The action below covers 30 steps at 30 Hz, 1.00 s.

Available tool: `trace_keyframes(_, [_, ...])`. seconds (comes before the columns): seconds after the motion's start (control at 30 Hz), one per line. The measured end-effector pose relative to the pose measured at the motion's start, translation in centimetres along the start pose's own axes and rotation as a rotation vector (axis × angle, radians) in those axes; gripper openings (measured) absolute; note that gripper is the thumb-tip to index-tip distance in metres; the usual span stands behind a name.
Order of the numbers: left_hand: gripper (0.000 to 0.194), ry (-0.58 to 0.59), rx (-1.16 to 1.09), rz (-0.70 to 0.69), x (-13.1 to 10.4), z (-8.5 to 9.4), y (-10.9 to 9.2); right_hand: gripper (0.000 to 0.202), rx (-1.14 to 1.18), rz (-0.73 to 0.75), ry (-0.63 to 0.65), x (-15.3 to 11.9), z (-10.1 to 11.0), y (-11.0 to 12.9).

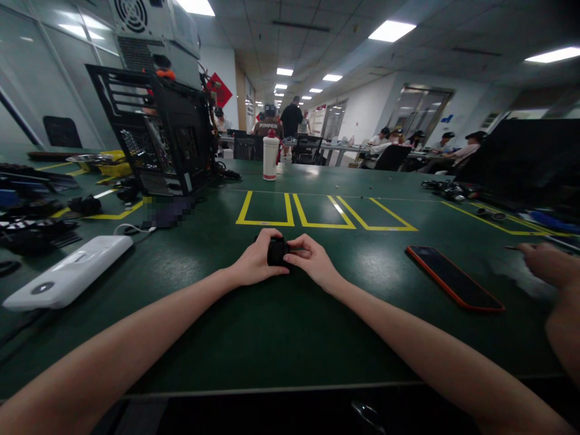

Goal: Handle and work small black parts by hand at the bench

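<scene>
The biggest thing is the green table (217,344), which spreads out in front of the person. A tall black computer case (181,142) stands open on it, far to the left of both hands. Yellow tape shapes (265,223) are stuck on the table just past the hands. A long white box (72,269) lies well to the left, with a cord near its top end. A white cup (270,160) with a red top stands up on the far part of the table. A phone (453,279) with an orange edge lies flat, off to the right. Past it, at the right side, is another person's hand (548,263) with a thin thing in its fingers.

The person's left hand (260,260) is curled around the left side of a small black thing (276,251), fingers on the far side and thumb on the near side. The right hand (310,261) is narrow, with its thumb and fingers pinched on the right edge. So the small black thing is right between the two hands, touching both. It is too dark to tell what it is.
</scene>
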<state>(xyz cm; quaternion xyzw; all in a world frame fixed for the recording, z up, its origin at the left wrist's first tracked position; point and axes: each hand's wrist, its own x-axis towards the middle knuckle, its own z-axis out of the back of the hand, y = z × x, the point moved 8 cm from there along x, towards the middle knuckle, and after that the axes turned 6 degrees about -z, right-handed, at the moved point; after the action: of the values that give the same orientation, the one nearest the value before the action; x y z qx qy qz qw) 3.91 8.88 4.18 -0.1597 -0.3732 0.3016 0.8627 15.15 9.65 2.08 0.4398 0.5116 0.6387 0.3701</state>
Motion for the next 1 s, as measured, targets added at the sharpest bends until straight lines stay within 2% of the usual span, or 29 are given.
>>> trace_keyframes(0.27, [0.058, 0.009, 0.024, -0.097, 0.3, 0.3, -1.2, 0.024, -0.013, 0.017, -0.018, 0.3, 0.2, 0.0])
trace_keyframes(0.47, [0.058, -0.026, -0.011, -0.056, 0.4, 0.4, -0.5, 0.024, 0.03, -0.076, -0.015, 0.3, 0.4, -0.9])
trace_keyframes(0.67, [0.057, -0.025, -0.026, -0.019, 0.5, 0.5, -0.2, 0.028, 0.029, -0.045, 0.002, 0.4, 0.3, -0.2])
trace_keyframes(1.0, [0.056, -0.027, -0.023, -0.007, 0.5, 0.5, 0.0, 0.028, 0.083, -0.071, 0.034, 0.3, 0.1, -0.5])
